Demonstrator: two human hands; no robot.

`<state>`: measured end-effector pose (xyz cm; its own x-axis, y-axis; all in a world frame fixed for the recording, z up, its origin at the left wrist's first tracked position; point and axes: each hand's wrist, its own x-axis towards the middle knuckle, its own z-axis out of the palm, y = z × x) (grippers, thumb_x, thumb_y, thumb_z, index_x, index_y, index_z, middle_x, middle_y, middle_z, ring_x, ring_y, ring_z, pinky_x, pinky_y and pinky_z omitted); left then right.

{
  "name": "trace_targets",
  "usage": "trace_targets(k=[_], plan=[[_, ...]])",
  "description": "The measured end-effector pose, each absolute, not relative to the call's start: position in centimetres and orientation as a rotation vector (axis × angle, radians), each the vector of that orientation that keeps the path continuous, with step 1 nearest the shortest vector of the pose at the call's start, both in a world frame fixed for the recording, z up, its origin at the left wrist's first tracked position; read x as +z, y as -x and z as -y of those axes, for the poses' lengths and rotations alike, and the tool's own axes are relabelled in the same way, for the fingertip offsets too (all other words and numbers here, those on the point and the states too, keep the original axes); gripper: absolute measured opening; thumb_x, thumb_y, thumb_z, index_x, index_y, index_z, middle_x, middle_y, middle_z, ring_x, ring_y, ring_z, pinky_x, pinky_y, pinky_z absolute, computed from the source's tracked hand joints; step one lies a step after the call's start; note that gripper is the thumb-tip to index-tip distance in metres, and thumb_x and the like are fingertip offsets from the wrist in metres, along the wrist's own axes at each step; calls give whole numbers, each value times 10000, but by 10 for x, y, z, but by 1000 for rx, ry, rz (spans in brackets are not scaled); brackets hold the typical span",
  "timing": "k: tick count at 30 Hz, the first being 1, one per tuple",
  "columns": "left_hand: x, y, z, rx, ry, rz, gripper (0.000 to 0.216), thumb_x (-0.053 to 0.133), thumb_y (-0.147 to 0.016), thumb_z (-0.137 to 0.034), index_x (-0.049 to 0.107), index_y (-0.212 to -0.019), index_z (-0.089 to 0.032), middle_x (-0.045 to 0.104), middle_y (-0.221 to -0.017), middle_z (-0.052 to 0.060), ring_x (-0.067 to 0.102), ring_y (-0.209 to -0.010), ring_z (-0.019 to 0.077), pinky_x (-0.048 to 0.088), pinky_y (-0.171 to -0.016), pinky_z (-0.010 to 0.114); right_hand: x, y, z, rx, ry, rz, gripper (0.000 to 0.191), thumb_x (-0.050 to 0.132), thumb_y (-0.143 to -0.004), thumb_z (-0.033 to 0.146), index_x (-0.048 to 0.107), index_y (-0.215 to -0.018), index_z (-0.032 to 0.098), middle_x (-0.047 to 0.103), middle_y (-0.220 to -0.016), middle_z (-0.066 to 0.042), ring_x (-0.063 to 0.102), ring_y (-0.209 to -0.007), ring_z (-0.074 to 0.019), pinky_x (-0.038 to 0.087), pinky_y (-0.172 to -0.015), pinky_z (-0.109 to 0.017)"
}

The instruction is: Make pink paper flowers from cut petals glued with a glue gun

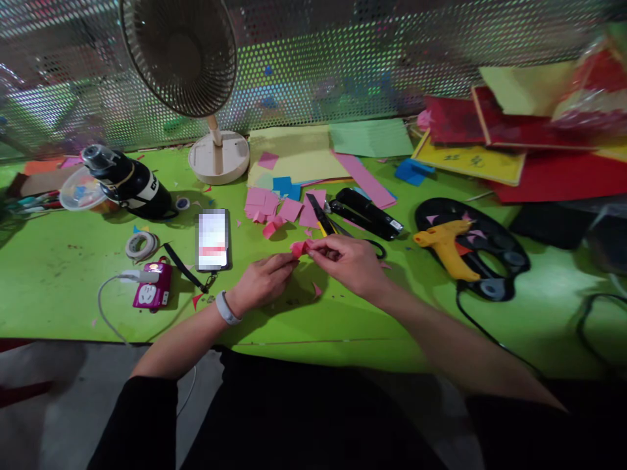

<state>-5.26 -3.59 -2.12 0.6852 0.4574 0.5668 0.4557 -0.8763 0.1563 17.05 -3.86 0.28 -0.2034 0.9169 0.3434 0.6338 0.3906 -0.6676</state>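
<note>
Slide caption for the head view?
Left hand and right hand pinch a pink paper piece at a green table.

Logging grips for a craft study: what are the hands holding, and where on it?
A small pink paper piece, pinched by both hands: left hand fingertips at its left side, right hand fingertips at its right side.

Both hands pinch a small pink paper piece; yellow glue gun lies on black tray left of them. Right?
No. The head view shows the yellow glue gun on the black tray right of the hands, not left. The left hand and right hand do pinch the small pink paper piece.
</note>
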Motion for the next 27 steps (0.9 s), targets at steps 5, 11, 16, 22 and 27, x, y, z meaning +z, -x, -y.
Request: trace_targets(k=[5, 11, 16, 22, 27], plan=[[-21, 54, 36, 893, -2877, -752, 327, 477, -937, -115, 568, -1250, -141, 684, -1198, 125, 704, -1023, 187, 613, -900, 313, 2, -171, 39, 487, 1326, 1943, 141, 628, -904, 290, 747, -868, 224, 769, -873, -38, 652, -602, -147, 510, -559, -285], [-22, 53, 33, 1011, -2731, -821, 262, 508, -939, -136, 606, -1182, -144, 684, -1159, 119, 704, -997, 172, 623, -870, 295, 6, -171, 38, 524, 1284, 1886, 212, 660, -894, 409, 733, -883, 210, 749, -816, -44, 630, -574, -138, 512, -539, -281], [-19, 49, 29, 1164, -2562, -886, 205, 563, -930, -130, 633, -1123, -138, 683, -1111, 112, 692, -1003, 166, 626, -858, 296, 15, -174, 39, 485, 1261, 1788, 188, 700, -856, 395, 647, -854, 215, 680, -736, -20, 584, -559, -126, 470, -493, -257], [-16, 51, 25, 1278, -2527, -858, 218, 571, -919, -120, 639, -1123, -156, 683, -1109, 109, 687, -1027, 166, 622, -869, 310, 14, -179, 35, 413, 1256, 1839, 152, 654, -877, 351, 644, -929, 208, 658, -857, -47, 586, -618, -135, 481, -538, -275], [-12, 55, 23, 1274, -2512, -816, 268, 587, -894, -103, 635, -1150, -167, 677, -1115, 107, 676, -1055, 180, 622, -865, 339, 3, -178, 31, 327, 1198, 2001, 135, 630, -922, 315, 711, -993, 235, 663, -926, -64, 631, -745, -180, 514, -619, -317]])
